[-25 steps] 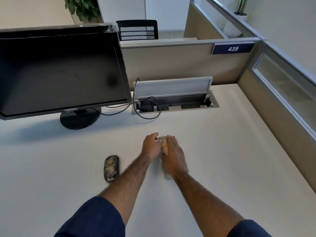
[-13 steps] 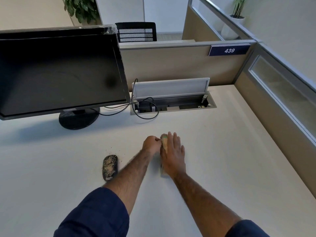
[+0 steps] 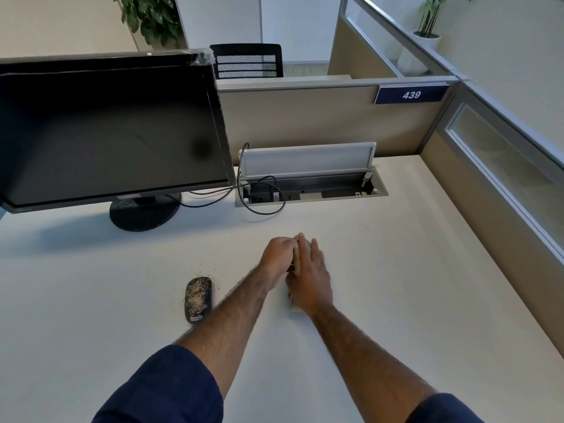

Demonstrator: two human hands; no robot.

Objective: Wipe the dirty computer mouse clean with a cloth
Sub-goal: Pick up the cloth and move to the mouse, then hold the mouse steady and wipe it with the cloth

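At the far left stands the monitor [image 3: 106,129] on its round base, with the white desk [image 3: 396,285] spreading out in front of it. Nearer the person lies the mouse [image 3: 198,299], speckled with grit, its long axis running roughly away from the person, just left of the left forearm and touched by neither hand. The left hand [image 3: 278,253] is clenched around the edge of the cloth [image 3: 296,260], which is almost wholly hidden; the right hand [image 3: 309,277] lies flat on it, fingers extended, pressing it to the desk. The mouse lies left of and closer than both hands, so the left hand is nearer. Compared with half a second ago, the hands have closed together, hiding more cloth; the mouse has not moved.
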